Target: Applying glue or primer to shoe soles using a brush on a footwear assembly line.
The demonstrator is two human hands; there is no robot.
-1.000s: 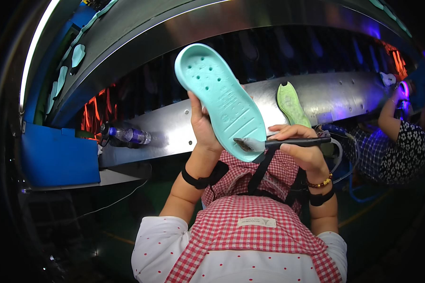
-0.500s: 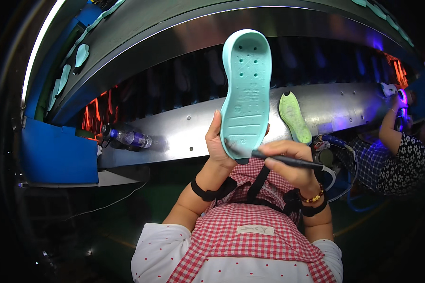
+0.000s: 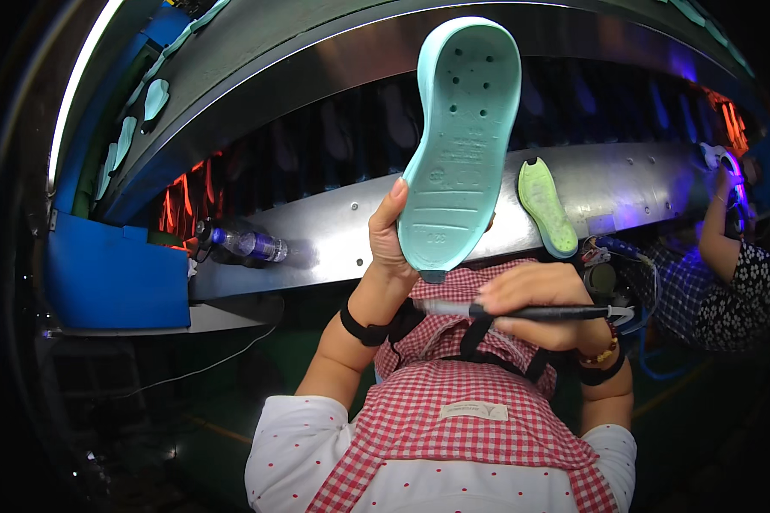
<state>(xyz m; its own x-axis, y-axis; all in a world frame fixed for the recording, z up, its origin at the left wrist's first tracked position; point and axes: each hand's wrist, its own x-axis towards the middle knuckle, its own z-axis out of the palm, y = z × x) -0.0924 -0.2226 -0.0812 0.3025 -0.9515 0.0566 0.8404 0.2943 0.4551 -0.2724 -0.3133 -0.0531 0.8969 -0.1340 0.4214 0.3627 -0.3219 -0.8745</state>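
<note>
My left hand (image 3: 388,235) grips a large turquoise shoe sole (image 3: 466,154) by its lower end, thumb along the left edge, the other fingers mostly hidden behind it. The sole is held up with its holed, raised-rim face toward me. A small dark tab sticks out at its bottom. Closed round a black-handled brush (image 3: 573,313), my right hand (image 3: 535,295) is just below the sole. The brush's pale tip is blurred and apart from the sole. A light-coloured tube runs from the handle's rear end.
A yellow-green sole-shaped piece (image 3: 547,205) lies on the steel ledge (image 3: 325,227), with a bottle (image 3: 252,245) at its left end. Beyond are a conveyor belt (image 3: 257,60) carrying turquoise pieces and red-glowing openings (image 3: 188,201). Another person's arm (image 3: 717,239) is at right.
The brush has come off the sole's lower end and moved down with my right hand. My left hand has raised the sole slightly and tilted its top to the right.
</note>
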